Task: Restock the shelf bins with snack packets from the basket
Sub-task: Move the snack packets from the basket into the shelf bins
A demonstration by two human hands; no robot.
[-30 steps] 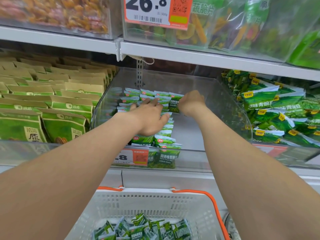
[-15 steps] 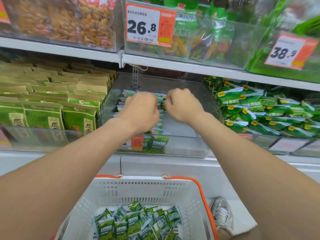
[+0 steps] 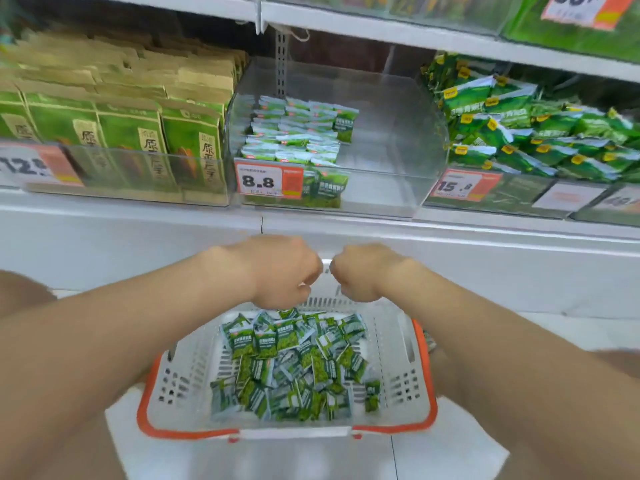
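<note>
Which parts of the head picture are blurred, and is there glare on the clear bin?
Head view: motion blur smears the basket rim and the left price tag; the 8.8 tag is readable; the clear bin shows pale reflections; the wide angle bends the shelf edge.

The bin is clear, glossy, smooth plastic. The basket is matt white plastic pierced with slots, with an orange plastic rim. The packets are shiny, crinkled green film, the bags look like matt brown paper with green printed fronts, and the shelf is smooth and white, seemingly painted metal.
</note>
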